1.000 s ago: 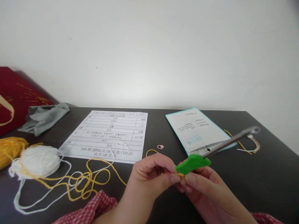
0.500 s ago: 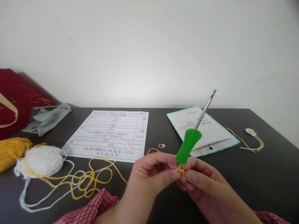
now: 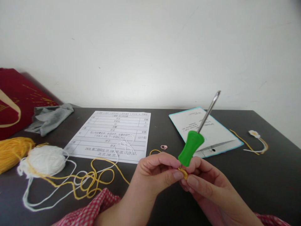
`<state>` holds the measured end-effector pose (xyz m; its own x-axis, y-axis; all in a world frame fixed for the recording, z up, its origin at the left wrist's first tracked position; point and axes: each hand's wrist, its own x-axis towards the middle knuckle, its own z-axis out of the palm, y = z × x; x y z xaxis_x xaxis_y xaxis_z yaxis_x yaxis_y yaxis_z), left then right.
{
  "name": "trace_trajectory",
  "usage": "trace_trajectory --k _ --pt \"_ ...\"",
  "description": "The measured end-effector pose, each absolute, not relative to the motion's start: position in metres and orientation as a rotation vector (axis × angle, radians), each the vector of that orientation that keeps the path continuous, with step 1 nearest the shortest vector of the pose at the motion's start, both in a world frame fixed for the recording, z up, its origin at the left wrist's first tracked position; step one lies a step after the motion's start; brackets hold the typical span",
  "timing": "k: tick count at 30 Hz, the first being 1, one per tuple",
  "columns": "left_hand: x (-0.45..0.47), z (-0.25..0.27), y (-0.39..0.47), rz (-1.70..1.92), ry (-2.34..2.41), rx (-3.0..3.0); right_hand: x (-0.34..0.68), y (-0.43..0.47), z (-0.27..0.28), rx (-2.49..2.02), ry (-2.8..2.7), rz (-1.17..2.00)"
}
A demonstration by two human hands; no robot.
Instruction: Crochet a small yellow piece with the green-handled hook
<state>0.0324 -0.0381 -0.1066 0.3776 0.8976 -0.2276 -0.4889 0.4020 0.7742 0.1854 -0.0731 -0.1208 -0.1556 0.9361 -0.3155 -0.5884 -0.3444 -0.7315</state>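
Just right of centre, low in the head view, my left hand (image 3: pixel 155 179) and my right hand (image 3: pixel 209 185) meet with fingertips pinched around a small yellow crochet piece (image 3: pixel 184 173). A crochet hook with a green handle (image 3: pixel 191 148) stands slantwise above it, its upper metal end pointing up and right. The hook's lower end goes down to the yellow piece between my fingers, where its tip is hidden. Yellow yarn (image 3: pixel 121 172) runs from the left toward my left hand.
Left: a white yarn ball (image 3: pixel 47 160), a yellow skein (image 3: pixel 14 152), grey pouch (image 3: pixel 50 121) and red bag (image 3: pixel 18 103). A printed pattern sheet (image 3: pixel 110 135), pink stitch marker (image 3: pixel 164 147), blue-edged white pouch (image 3: pixel 188 122) and small crocheted flower (image 3: pixel 254 134) lie on the dark table.
The hook has tilted slightly more to the right, and a bit more of the yellow piece shows between my fingertips. The whole view has shifted slightly. Both hands keep their pinch.
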Motion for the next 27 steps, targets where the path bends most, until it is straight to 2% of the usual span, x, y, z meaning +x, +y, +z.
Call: trace_trajectory --k 5,11,18,27 --pt "0.032 -0.102 -0.037 0.996 0.753 0.738 0.186 -0.072 -0.123 -0.991 -0.687 1.629" --pt "0.03 -0.1 -0.03 0.919 0.832 0.801 0.206 -0.064 -0.114 -1.064 -1.178 1.13" --pt "0.034 -0.101 -0.035 0.845 0.916 1.139 0.211 -0.059 -0.101 -1.152 -1.617 0.764" --pt "0.035 -0.099 -0.03 0.955 0.782 0.774 0.215 -0.066 -0.113 -1.064 -1.69 0.741"
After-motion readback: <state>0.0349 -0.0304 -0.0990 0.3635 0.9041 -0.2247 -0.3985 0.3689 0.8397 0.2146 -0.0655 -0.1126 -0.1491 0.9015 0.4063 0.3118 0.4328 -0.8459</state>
